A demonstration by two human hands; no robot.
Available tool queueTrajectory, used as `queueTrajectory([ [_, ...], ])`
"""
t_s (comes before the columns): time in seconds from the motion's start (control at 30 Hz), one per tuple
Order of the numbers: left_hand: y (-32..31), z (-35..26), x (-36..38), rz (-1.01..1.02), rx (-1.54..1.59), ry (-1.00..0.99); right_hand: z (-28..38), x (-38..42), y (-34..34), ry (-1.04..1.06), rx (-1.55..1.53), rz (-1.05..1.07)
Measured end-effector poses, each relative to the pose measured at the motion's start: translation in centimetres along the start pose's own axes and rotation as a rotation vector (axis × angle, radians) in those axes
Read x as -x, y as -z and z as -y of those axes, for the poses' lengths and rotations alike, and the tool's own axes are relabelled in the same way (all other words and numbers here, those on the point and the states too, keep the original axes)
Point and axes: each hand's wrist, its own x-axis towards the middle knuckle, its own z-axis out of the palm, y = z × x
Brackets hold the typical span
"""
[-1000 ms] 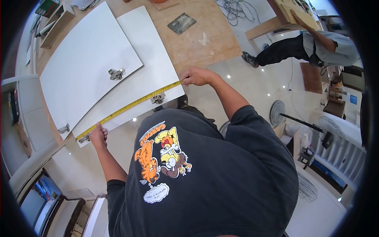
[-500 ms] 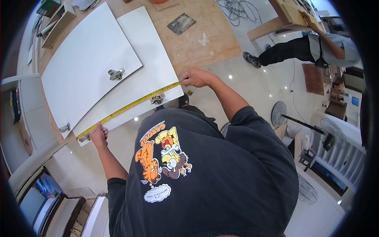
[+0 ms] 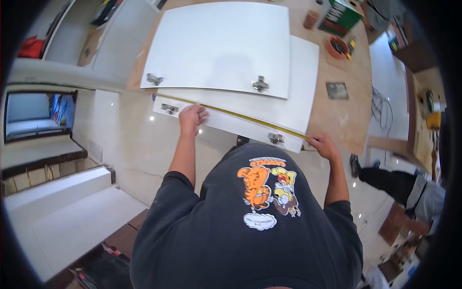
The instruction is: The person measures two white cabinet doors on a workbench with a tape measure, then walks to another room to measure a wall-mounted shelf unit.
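A yellow tape measure (image 3: 245, 117) stretches along the near edge of the lower white panel (image 3: 303, 72). At its right end, my right hand (image 3: 325, 145) pinches the tape by the panel's corner. My left hand (image 3: 192, 119) is beside the tape toward the left, fingers loosely apart and the thumb side close to the blade. A small blue piece shows at the tape's left end. Metal hinges sit on the lower panel near its left end (image 3: 169, 109) and right end (image 3: 275, 138). The upper white panel (image 3: 216, 43) overlaps it and carries two hinges too.
The panels rest on a wooden worktable (image 3: 344, 120). On it are a dark square plate (image 3: 337, 90), an orange pot (image 3: 337, 48) with tools, and a green box (image 3: 340, 18). Another person (image 3: 409, 188) stands at the right. Cables (image 3: 382, 108) lie on the floor.
My view has turned, so the panels now lie more level across the top. My left hand has come away from the tape's left end and moved inward; my right hand stays at the right end.
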Motion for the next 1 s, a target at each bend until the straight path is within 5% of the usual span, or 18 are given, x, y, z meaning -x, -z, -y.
queueTrajectory([
  [0.23, -1.9, -3.1, 1.4, -0.015, 0.331, -0.172, 3.6, -1.5, 4.3, 0.018, -0.018, -0.017],
  [0.63, -4.7, -9.1, -1.7, 0.005, 0.282, -0.32, 8.8, -5.5, 6.8, -0.126, 0.067, -0.117],
  [0.73, -3.9, -8.6, -1.3, -0.104, 0.299, -0.331, 6.9, -6.7, 6.1, -0.11, -0.121, -0.094],
  [1.0, -1.4, -4.0, -4.9, -0.306, 0.197, -0.162, 5.7, -8.8, 1.8, -0.044, -0.037, -0.016],
])
